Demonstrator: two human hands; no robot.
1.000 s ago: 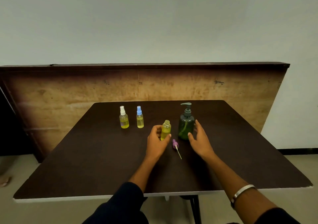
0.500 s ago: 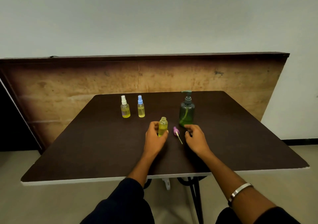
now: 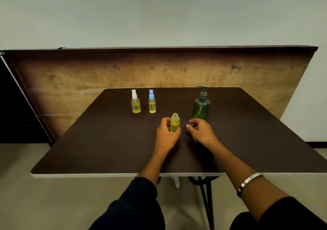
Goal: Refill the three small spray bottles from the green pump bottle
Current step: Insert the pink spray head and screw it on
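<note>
An uncapped small bottle with yellow liquid stands on the dark table, and my left hand grips its body. Just right of it my right hand pinches the purple spray cap; its thin dip tube trails down under the fingers. The green pump bottle stands upright behind my right hand. Two capped spray bottles stand at the back left: one with a white cap, one with a blue cap, both holding yellow liquid.
A wooden board leans against the wall behind the table. The table's front edge is white, with black metal legs beneath. A metal bangle is on my right wrist.
My right hand left the pump bottle's side, moved down to the purple spray cap lying on the table and closed on it. My left hand kept hold of the uncapped bottle.
</note>
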